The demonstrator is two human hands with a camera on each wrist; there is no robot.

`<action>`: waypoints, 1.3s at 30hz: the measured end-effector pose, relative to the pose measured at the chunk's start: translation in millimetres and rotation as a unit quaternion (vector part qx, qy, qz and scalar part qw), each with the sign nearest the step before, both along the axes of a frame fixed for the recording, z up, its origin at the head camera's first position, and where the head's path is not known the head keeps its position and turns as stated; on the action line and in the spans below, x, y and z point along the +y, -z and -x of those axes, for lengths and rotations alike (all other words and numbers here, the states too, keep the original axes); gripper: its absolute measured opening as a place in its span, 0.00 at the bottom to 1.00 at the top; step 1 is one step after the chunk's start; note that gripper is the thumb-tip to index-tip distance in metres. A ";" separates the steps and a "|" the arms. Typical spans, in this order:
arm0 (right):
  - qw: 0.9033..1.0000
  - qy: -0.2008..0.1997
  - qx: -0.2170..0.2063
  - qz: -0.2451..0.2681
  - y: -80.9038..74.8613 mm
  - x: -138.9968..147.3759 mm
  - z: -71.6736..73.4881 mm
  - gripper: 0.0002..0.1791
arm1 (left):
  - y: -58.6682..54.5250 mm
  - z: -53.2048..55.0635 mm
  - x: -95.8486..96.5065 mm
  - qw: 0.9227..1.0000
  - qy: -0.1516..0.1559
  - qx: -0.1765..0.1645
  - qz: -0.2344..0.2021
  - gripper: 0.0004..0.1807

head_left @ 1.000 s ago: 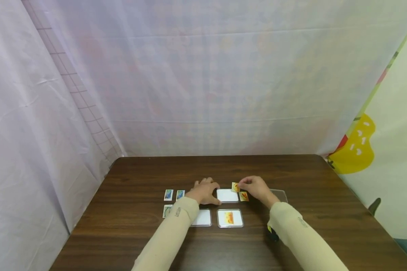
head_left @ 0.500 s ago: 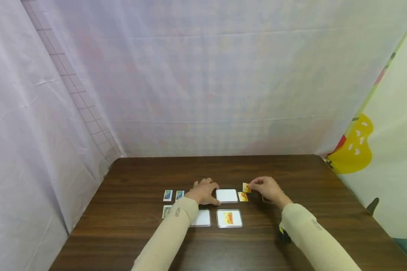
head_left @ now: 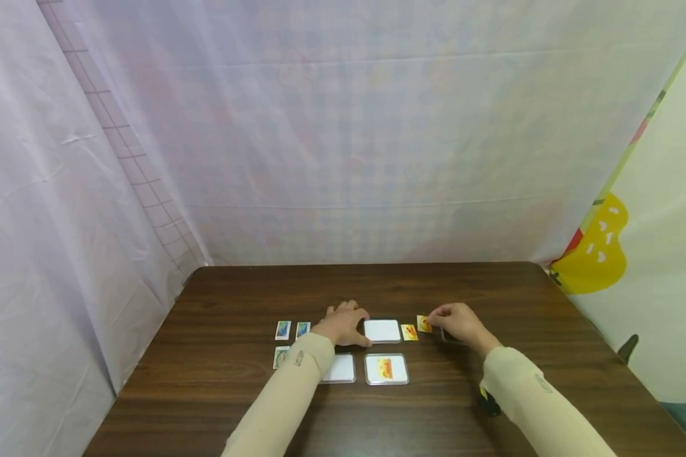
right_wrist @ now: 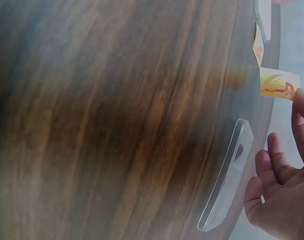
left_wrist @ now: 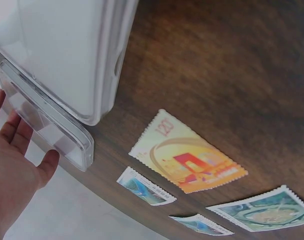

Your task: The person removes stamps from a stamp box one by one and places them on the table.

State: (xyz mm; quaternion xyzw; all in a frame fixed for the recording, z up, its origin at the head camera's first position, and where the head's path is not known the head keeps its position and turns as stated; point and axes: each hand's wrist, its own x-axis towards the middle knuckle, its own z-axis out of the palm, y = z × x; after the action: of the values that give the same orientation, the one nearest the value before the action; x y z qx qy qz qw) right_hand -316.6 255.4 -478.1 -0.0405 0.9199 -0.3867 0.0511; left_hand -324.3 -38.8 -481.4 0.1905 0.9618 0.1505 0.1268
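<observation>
My right hand (head_left: 460, 322) pinches an orange and yellow postage stamp (right_wrist: 277, 82) by its edge between thumb and forefinger, just above the table. A second orange stamp (head_left: 409, 332) lies to its left, beside a clear case with a white card (head_left: 382, 331). My left hand (head_left: 345, 324) is spread at the left edge of that case, thumb and fingers apart; in the left wrist view its fingers (left_wrist: 51, 161) are at a clear case (left_wrist: 57, 122). Whether they press on it is hard to tell.
Left of the left arm lie two blue stamps (head_left: 282, 330) and a green one (head_left: 281, 357). Nearer are a white-card case (head_left: 340, 368) and a case (head_left: 386, 369) holding an orange stamp. A clear lid-like piece (right_wrist: 227, 180) lies below the right hand.
My right hand has moved right with the pinched stamp, from the white-card case's corner to beyond the second orange stamp, and lowered slightly. My left hand has stayed in place.
</observation>
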 end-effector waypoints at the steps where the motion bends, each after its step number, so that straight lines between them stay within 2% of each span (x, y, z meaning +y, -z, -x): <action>1: 1.000 0.001 -0.002 0.000 0.2 0.6 0.0 0.13 | -0.1 0.0 0.0 1.000 0.000 0.000 0.000 0.34; 11: 1.000 -0.005 -0.011 0.004 2.2 5.0 -2.3 0.11 | 0.5 0.1 -0.6 1.000 -0.001 0.001 0.000 0.34; 19: 0.999 -0.007 -0.037 0.008 2.0 3.6 -2.9 0.11 | -0.1 0.3 -0.9 1.000 0.004 0.008 -0.001 0.34; 24: 1.000 -0.012 -0.023 0.001 4.1 4.9 -1.3 0.10 | -0.6 -0.2 -1.0 1.000 0.010 0.014 0.004 0.34; 29: 0.999 -0.024 0.003 -0.024 5.8 4.9 -0.8 0.10 | -0.6 -0.5 -1.0 1.000 0.017 0.018 0.009 0.34; 39: 0.993 -0.033 0.030 -0.111 7.1 4.8 2.5 0.11 | -0.2 -1.1 0.3 1.000 0.014 0.011 0.002 0.34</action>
State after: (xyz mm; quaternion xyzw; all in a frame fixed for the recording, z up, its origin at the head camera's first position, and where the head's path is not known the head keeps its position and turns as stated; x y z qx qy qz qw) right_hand -319.1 260.2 -485.1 -0.0762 0.9563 -0.2794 0.0403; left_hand -323.2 -38.5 -481.2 0.2057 0.9606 0.1445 0.1186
